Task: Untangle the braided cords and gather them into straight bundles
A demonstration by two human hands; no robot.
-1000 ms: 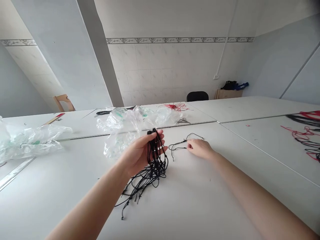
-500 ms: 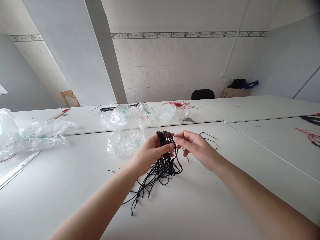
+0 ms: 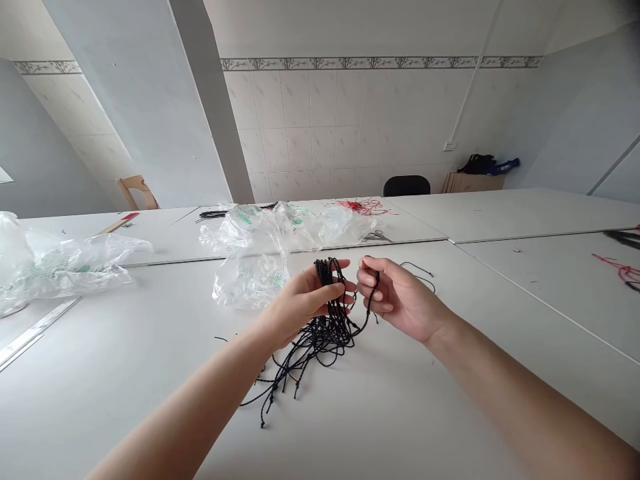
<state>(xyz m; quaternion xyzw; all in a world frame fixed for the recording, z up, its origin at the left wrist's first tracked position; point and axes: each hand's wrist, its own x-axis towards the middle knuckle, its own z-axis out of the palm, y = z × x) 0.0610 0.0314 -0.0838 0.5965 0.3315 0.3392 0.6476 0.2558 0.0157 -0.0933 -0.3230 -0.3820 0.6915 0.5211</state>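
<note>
A bundle of black braided cords (image 3: 327, 330) hangs in loops from my left hand (image 3: 310, 297), whose thumb presses across the strands. Knotted loose ends of the bundle trail down over the white tabletop (image 3: 165, 333). Just to the right, my right hand (image 3: 395, 290) pinches one black cord (image 3: 371, 300) between thumb and fingers. That cord droops from the fingertips and curves back into the bundle. A thin black cord end (image 3: 420, 268) lies on the table behind the right hand.
Crumpled clear plastic bags (image 3: 255, 273) lie beyond my hands, and another bag (image 3: 75, 267) is at the left. Scissors (image 3: 376, 236) and red cords (image 3: 357, 205) rest farther back. A metal ruler (image 3: 40, 331) is at left, more red cord (image 3: 623, 270) at right.
My right hand has drawn slightly away to the right from the bundle, with one black cord now hanging from its fingers. My left hand keeps its hold in nearly the same place.
</note>
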